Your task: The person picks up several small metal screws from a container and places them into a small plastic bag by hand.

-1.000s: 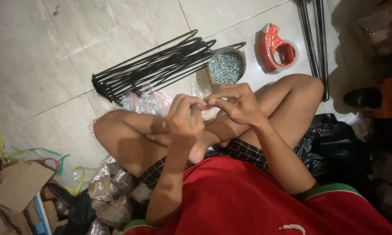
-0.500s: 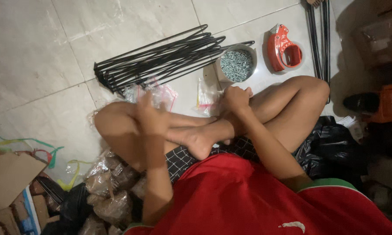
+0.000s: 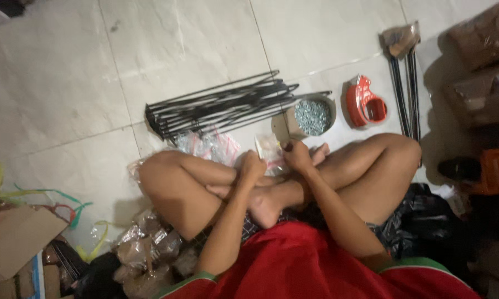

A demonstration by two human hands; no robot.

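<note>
Both forearms cross the folded legs: left hand (image 3: 253,166) clenched, right hand (image 3: 297,155) pinching a small clear bag (image 3: 269,150).

Left hand (image 3: 253,166) and right hand (image 3: 297,155) fisted over crossed legs.

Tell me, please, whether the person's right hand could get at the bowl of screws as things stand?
Probably yes. The right hand sits just below the bowl of screws, with only bare floor tile and a small plastic bag beside it; nothing blocks the way.
</note>
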